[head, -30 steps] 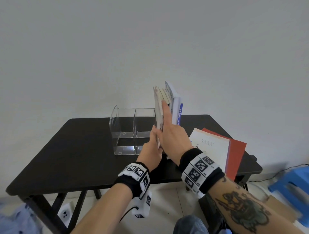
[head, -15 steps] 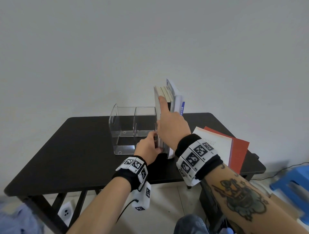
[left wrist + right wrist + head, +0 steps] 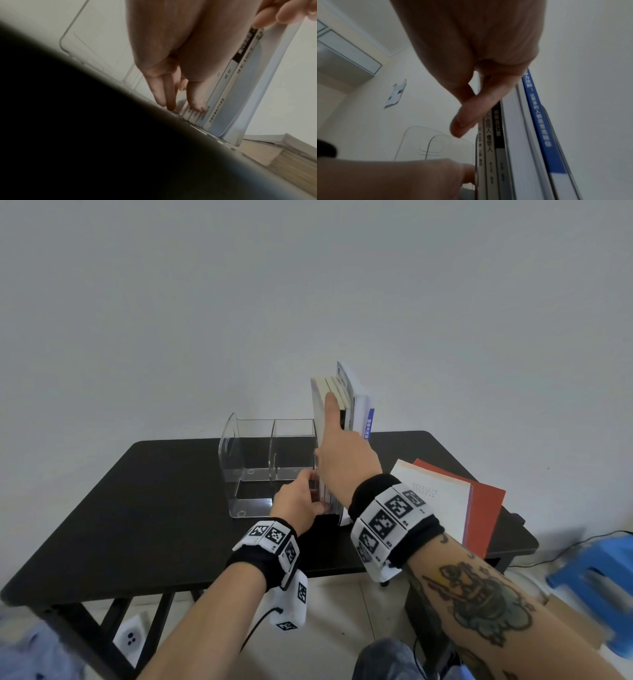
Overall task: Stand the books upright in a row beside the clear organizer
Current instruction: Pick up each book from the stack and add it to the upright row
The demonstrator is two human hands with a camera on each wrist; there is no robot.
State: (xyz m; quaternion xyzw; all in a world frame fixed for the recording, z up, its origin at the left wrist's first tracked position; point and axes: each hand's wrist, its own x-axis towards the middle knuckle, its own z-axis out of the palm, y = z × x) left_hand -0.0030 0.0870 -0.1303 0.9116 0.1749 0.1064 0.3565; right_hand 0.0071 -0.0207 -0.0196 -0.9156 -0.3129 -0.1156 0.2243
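Note:
Several books [image 3: 359, 412] stand upright in a row on the black table [image 3: 154, 508], spines toward me, tight against the right wall of the clear organizer [image 3: 253, 467]. My right hand [image 3: 346, 460] grips the row from the front, one digit lying up the spines and other fingertips [image 3: 274, 14] curled over the outer light-blue cover. My left hand [image 3: 298, 501] is low at the row's left corner. Its straight fingers [image 3: 164, 94] point down beside the leftmost book and the thumb presses the spine bottoms. In the right wrist view the books [image 3: 513, 148] stand beside the organizer [image 3: 436, 146].
A white book [image 3: 435, 501] lies flat on a red one [image 3: 486, 515] at the table's right end. A blue stool [image 3: 596, 577] stands on the floor to the right. A white socket block [image 3: 130, 638] lies under the table's left side. A plain wall rises behind.
The row of books has come upright against the organizer. My left hand has slid down from mid-height to the bottom corner of the row. My right hand stays on the spines.

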